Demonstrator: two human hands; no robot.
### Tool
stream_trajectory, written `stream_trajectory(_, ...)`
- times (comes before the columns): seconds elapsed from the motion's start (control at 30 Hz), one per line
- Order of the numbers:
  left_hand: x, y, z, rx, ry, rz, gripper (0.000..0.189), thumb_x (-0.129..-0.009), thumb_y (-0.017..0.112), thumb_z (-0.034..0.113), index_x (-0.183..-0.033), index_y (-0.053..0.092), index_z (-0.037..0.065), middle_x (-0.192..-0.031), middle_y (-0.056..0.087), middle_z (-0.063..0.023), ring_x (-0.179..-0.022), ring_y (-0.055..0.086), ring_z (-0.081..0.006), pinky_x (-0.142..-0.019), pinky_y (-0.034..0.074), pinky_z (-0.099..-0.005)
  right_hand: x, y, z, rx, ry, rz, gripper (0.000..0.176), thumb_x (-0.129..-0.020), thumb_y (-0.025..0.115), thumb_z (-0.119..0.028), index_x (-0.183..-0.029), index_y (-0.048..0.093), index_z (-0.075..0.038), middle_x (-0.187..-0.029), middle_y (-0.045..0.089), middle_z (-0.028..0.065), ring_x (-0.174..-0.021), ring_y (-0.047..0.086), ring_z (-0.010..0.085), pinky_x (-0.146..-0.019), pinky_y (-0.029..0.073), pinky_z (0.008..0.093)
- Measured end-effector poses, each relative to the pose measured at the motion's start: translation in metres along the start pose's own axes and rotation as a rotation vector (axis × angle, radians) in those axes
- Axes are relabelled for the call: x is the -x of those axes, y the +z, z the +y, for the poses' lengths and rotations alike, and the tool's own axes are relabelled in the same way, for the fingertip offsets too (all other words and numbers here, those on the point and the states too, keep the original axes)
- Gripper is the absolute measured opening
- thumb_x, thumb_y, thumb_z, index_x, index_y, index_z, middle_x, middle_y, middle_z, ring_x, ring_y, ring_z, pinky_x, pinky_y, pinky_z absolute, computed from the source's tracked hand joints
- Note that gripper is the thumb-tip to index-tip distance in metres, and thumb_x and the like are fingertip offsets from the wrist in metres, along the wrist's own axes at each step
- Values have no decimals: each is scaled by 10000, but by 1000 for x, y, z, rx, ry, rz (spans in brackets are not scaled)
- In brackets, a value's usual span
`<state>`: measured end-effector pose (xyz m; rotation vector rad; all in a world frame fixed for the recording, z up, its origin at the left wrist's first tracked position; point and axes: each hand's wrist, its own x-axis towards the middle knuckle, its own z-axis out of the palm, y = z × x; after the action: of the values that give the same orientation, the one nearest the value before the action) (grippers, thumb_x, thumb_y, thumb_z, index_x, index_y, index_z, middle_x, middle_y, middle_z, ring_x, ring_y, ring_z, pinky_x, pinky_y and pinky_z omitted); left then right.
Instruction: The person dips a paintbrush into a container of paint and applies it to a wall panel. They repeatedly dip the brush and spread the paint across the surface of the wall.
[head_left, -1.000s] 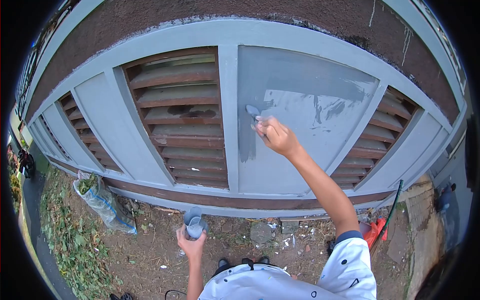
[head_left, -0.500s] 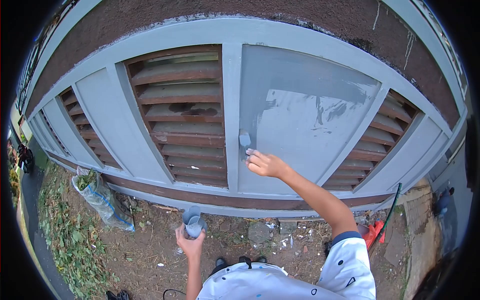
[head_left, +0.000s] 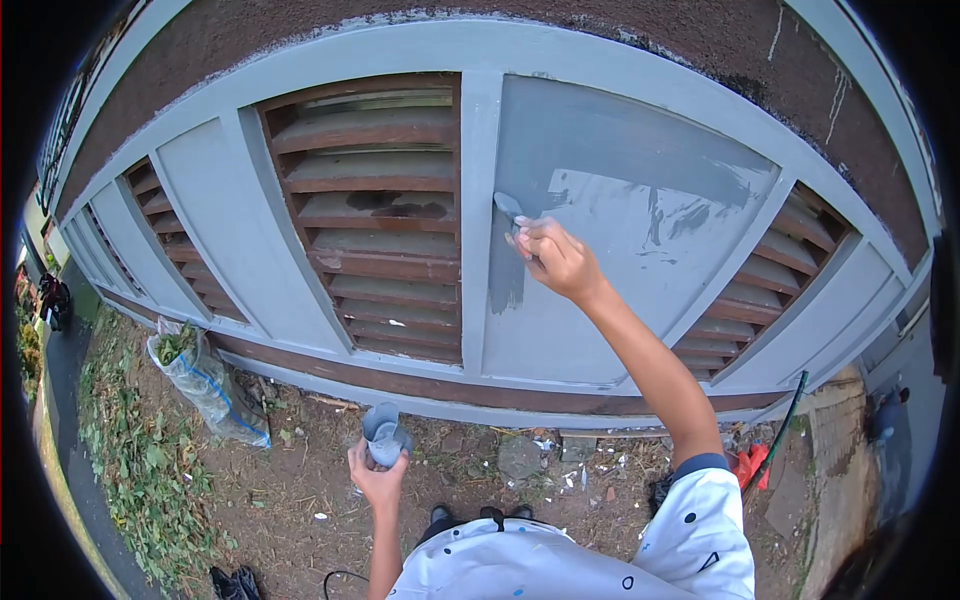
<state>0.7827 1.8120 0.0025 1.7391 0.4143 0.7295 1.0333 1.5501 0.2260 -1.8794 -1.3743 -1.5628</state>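
My right hand is closed around the handle of a paintbrush. Its grey-coated bristles touch the left edge of a wall panel, beside the light grey upright strip. Darker grey paint covers the top of the panel and a band down its left side; the middle is paler with streaks. Low at the left, my left hand grips a paint cup smeared with grey, its mouth facing up. What lies deep in the cup I cannot make out.
Brown louvred vents flank the panel. A clear sack of leaves leans near the wall's foot at left. Red plastic and a green pole are at right. Black plastic lies on the littered dirt.
My right hand has moved the paintbrush upward along the panel's left edge, and the dark grey band there is longer. My left hand holds the cup in nearly the same place.
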Motion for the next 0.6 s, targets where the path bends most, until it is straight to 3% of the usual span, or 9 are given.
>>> stream_trajectory(0.07,0,0,2,20,-57,3,579,-596,762,-15,-1113,515,-96,-1073,454,-74,-957,597,-212,-741,536,-306,-20,-8,8,119,-139,187,276,-711,715,22,-704,447,-44,-760,558,54,-766,648,197,-558,542,268)
stream_trajectory(0.2,-1,2,2,64,-25,1,574,-599,764,-11,-1112,517,-88,-1078,452,-77,-967,593,-225,-764,537,-320,-13,-5,3,181,-218,203,269,-714,711,19,-692,455,-60,-760,553,36,-806,652,192,-570,542,268)
stream_trajectory(0.33,0,6,2,77,78,-20,576,-599,768,-11,-1113,517,-81,-1085,447,-81,-977,585,-232,-781,535,-334,61,15,-31,175,-253,-154,204,-735,675,-35,-704,482,-95,-751,543,22,-890,634,193,-592,548,262)
stream_trajectory(0.43,1,9,-2,70,87,-52,575,-597,769,-13,-1112,520,-72,-1085,447,-85,-977,581,-232,-787,530,-334,118,31,-53,126,-190,-237,173,-741,655,-64,-729,488,-104,-772,545,24,-918,626,190,-599,554,267)
stream_trajectory(0.53,3,13,1,102,105,-55,570,-593,772,-11,-1105,528,-66,-1081,452,-87,-972,580,-228,-784,528,-329,168,45,-75,21,-58,-362,159,-748,639,-72,-754,482,-97,-799,542,39,-898,628,205,-591,557,280)
stream_trajectory(0.6,5,13,0,82,120,-68,567,-593,772,-9,-1102,530,-65,-1079,453,-87,-972,580,-227,-784,528,-328,189,45,-84,-75,87,-656,158,-762,622,-80,-757,464,-79,-813,537,71,-880,625,215,-556,557,296)
